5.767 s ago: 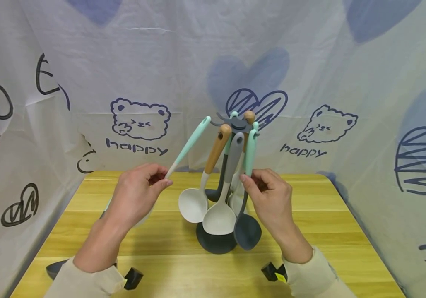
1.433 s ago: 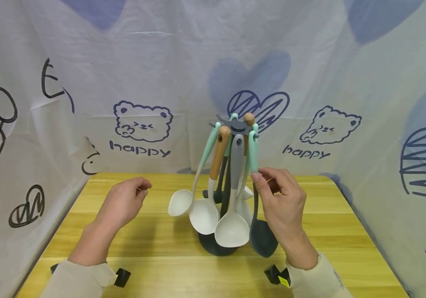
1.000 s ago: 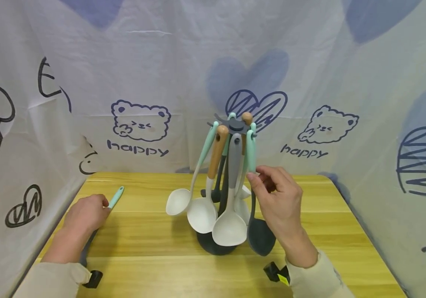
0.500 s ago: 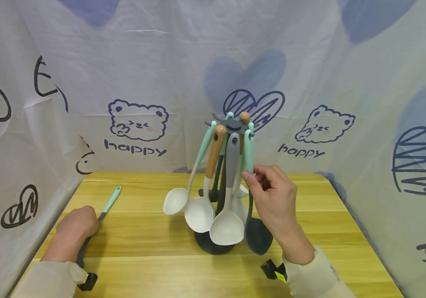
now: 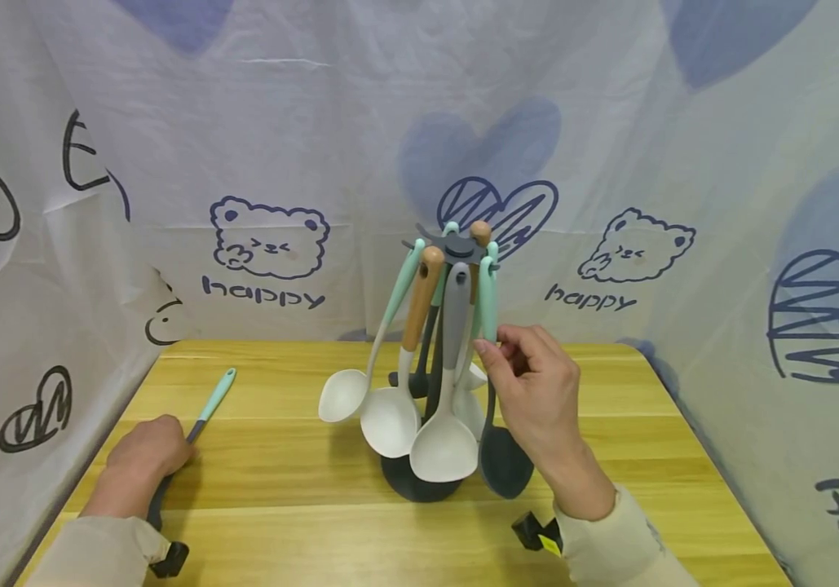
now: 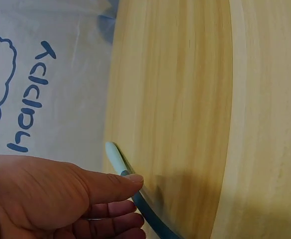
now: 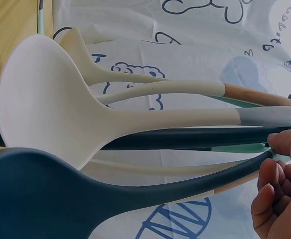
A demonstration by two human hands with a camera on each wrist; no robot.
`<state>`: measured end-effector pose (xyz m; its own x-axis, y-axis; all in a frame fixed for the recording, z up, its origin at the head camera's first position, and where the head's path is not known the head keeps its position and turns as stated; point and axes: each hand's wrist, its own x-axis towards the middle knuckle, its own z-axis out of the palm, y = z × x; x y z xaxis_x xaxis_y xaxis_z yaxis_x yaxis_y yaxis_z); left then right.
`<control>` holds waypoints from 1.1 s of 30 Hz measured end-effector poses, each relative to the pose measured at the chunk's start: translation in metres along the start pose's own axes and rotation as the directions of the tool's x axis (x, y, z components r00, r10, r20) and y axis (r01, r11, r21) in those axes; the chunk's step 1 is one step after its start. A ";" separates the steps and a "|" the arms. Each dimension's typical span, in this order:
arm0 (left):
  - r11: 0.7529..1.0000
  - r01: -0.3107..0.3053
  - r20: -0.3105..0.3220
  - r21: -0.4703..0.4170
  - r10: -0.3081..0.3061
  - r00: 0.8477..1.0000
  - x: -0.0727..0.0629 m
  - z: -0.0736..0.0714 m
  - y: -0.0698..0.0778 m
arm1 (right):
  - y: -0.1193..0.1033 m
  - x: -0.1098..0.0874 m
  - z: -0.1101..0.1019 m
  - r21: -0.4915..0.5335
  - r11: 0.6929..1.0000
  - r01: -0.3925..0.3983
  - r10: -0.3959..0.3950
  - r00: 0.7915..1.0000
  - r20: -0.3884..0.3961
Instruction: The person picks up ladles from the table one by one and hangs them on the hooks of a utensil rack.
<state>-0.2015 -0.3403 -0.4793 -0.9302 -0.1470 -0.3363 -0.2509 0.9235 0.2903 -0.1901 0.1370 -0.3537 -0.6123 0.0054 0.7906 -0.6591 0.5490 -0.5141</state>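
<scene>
In the head view my left hand [image 5: 147, 452] lies low over the table's left side on a dark utensil with a mint handle [image 5: 219, 393]. The left wrist view shows thumb and fingers pinching its dark shaft [image 6: 150, 214]; its head is hidden by hand and sleeve. My right hand [image 5: 540, 391] pinches a hanging dark ladle [image 5: 505, 463] just below its mint handle. That ladle hangs on a dark utensil stand [image 5: 419, 481] beside a grey-handled white ladle [image 5: 444, 448], an orange-handled white ladle [image 5: 390, 422] and a mint-handled white ladle [image 5: 343, 395].
More utensils hang at the back of the stand, partly hidden, among them one with an orange knob-like handle end [image 5: 480, 232]. The wooden table [image 5: 302, 538] ends at a printed cloth [image 5: 360, 122] behind and at both sides.
The mint-handled white ladle, earlier in my left hand, now hangs on the stand. My left hand released it, moved left and down, and took hold of the dark utensil. My right hand keeps its pinch.
</scene>
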 end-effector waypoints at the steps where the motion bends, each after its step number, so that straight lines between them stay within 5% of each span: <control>1: 1.000 -0.003 -0.005 -0.003 0.003 1.000 0.001 0.000 -0.001 | 0.000 0.000 0.000 -0.001 1.000 -0.001 0.001 1.000 0.000; 19: 1.000 -0.020 -0.066 -0.004 0.019 0.998 0.013 0.011 -0.005 | 0.003 -0.001 0.000 -0.022 1.000 0.012 -0.012 1.000 -0.015; 33: 0.996 -0.081 -0.127 0.030 0.084 0.988 0.010 -0.001 0.001 | 0.004 -0.001 0.001 -0.036 0.999 0.030 -0.030 0.999 -0.013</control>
<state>-0.2108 -0.3410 -0.4816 -0.9746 -0.1127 -0.1938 -0.1666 0.9424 0.2900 -0.1926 0.1387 -0.3567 -0.5864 -0.0002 0.8100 -0.6609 0.5782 -0.4783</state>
